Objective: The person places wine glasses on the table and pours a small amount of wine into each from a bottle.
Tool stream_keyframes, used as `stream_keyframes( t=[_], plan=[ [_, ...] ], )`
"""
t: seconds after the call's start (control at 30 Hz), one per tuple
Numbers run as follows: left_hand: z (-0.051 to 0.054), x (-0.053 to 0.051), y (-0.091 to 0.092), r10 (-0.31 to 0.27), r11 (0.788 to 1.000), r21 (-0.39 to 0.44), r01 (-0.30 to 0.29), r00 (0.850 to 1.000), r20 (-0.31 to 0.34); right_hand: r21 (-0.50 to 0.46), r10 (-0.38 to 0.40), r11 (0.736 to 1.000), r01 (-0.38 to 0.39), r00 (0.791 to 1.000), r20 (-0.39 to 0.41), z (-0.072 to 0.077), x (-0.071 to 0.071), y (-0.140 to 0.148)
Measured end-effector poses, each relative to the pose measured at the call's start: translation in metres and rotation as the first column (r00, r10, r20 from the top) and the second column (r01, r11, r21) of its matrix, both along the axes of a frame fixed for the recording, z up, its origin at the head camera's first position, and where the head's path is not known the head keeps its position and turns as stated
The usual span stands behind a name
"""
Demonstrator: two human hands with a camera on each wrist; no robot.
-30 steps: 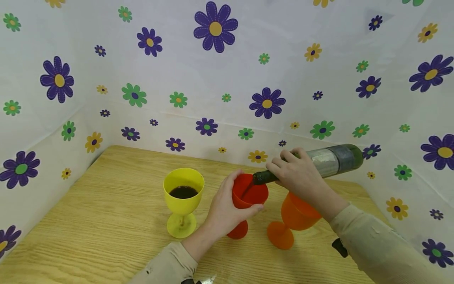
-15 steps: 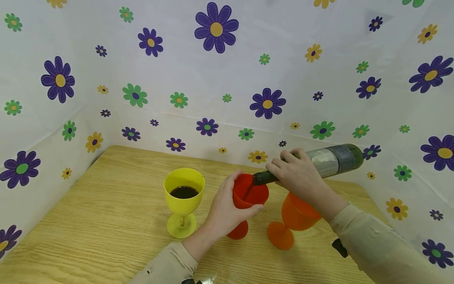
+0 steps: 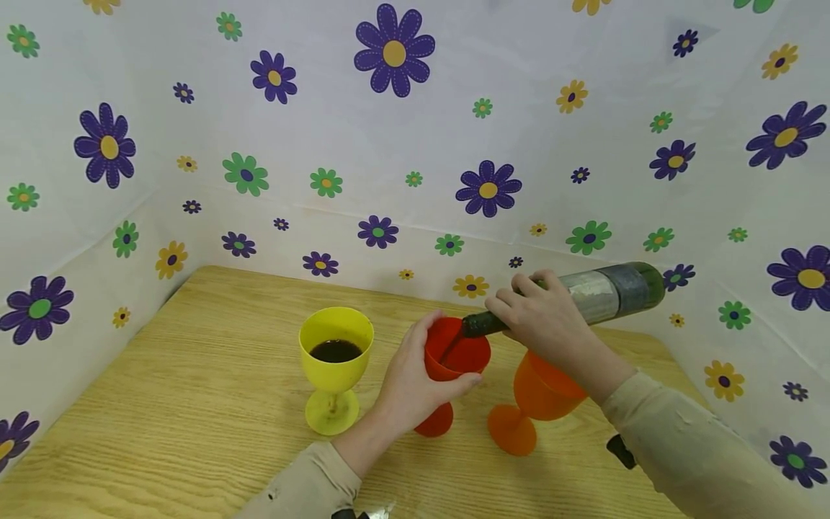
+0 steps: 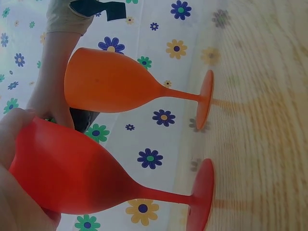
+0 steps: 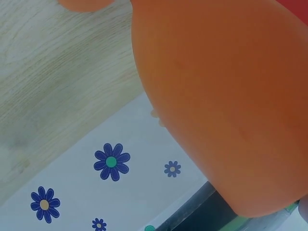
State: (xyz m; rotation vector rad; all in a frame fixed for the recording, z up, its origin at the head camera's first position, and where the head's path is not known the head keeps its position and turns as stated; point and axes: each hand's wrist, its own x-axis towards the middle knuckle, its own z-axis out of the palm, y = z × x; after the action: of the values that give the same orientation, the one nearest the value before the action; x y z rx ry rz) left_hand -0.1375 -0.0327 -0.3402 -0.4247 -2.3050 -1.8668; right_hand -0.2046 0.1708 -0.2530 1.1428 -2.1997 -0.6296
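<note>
My left hand [image 3: 415, 378] grips the bowl of a red goblet [image 3: 470, 357], thumb on the near side and fingers round the far side. The goblet's foot rests on the table in the left wrist view. My right hand [image 3: 541, 313] holds a green wine bottle [image 3: 593, 295] by its neck, tilted down to the left. From its mouth, just over the red rim, a thin dark stream runs into the goblet. An orange goblet [image 4: 110, 82] stands upright under the right forearm, its rim partly hidden by it in the head view.
A yellow goblet [image 3: 333, 371] with dark liquid in it stands to the left of the left hand. All stand on a wood-grain table [image 3: 214, 389]. A white flower-print sheet [image 3: 415, 130] closes off the back and both sides.
Both hands, the bottle and the goblets keep their places. The dark stream runs in all three head frames, shifting slightly in slant.
</note>
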Motion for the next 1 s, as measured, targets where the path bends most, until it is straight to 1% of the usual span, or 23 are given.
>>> stream_keyframes(
  t=[0.27,0.67,1.0],
  plan=[
    [-0.0006,0.0003,-0.0005,-0.004,1.000,0.001,0.004,1.000,-0.003,-0.007,0.023,1.000,-0.023,1.000,-0.010,-0.0015,-0.0017,0.0000],
    [-0.0009,-0.0001,-0.0011,0.001,1.000,-0.006,-0.001,1.000,-0.015,-0.007,0.018,1.000,-0.018,1.000,-0.002,-0.0010,-0.0019,-0.0002],
    [-0.0010,-0.0002,-0.0010,-0.005,1.000,0.003,0.005,1.000,-0.021,0.000,0.029,1.000,-0.029,0.999,-0.020,-0.0015,-0.0030,-0.0003]
  ],
)
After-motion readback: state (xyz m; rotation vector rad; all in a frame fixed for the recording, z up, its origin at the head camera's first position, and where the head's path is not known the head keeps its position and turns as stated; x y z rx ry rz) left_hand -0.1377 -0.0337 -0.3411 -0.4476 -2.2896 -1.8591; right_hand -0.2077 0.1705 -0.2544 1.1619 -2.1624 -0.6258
